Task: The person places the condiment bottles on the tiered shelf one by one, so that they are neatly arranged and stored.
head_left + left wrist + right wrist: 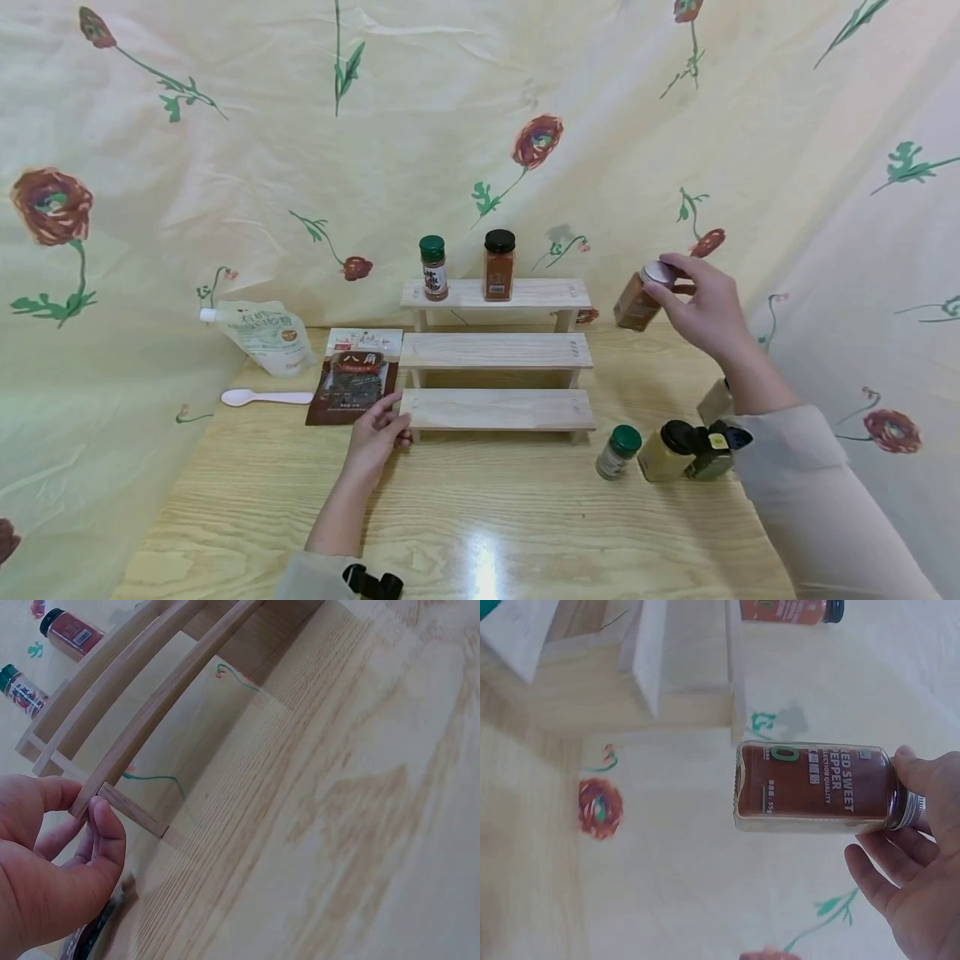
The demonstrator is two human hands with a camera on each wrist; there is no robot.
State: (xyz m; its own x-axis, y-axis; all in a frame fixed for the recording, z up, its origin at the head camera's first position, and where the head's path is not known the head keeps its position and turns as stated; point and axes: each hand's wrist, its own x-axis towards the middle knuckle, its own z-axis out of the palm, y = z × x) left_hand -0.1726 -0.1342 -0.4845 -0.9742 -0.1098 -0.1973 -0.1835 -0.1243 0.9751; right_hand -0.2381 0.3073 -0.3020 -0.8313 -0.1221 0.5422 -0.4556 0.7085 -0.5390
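Observation:
A three-step wooden spice rack (497,351) stands at the middle of the table. On its top step are a green-lidded jar (433,268) and a black-lidded jar (498,265). My left hand (397,421) pinches the left end of the lowest step; the left wrist view shows thumb and forefinger (86,802) on that corner of the rack (154,712). My right hand (663,279) holds a silver-lidded jar of red pepper (637,304) by its lid, tilted, in the air to the right of the top step. In the right wrist view the jar (817,786) lies sideways in my hand (900,814).
A green-lidded jar (618,452), a yellow jar with a black lid (666,450) and a darker jar (711,454) stand at the front right. A white pouch (262,333), a white spoon (266,397) and a dark spice packet (356,377) lie left of the rack. Floral cloth hangs behind.

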